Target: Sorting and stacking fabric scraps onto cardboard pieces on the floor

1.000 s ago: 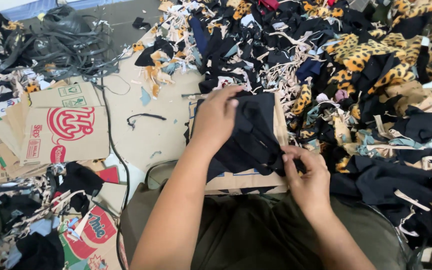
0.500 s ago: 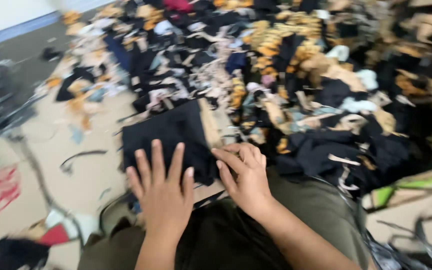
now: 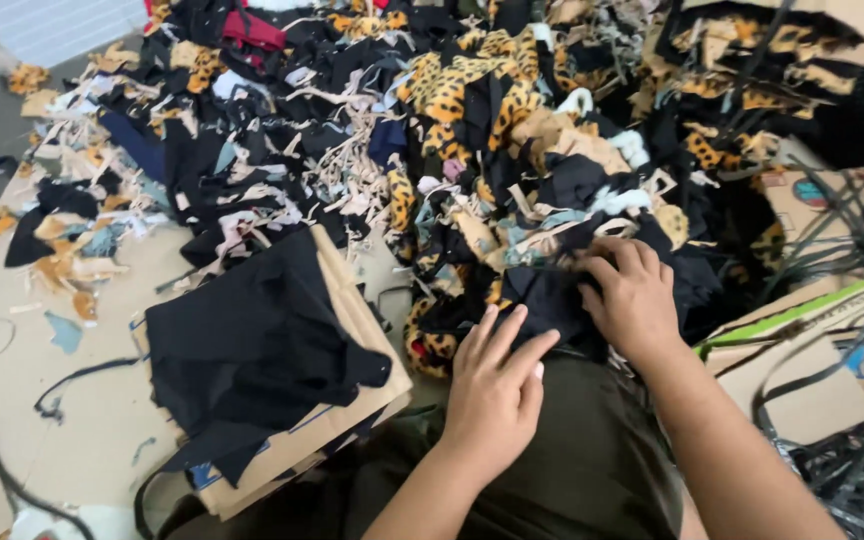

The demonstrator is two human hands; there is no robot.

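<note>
My right hand [image 3: 632,300] pinched a black scrap [image 3: 552,300] from the pile [image 3: 472,130]; left hand [image 3: 492,385] lay open, steadying it.

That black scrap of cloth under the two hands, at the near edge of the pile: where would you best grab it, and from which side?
Probably at the near, loose edge of the black scrap, pinched from the person's own side. That edge lies free toward the lap, between the left hand and the right hand, while its far part is tucked under leopard-print scraps in the pile, so pulling toward the body should slide it out.
</note>
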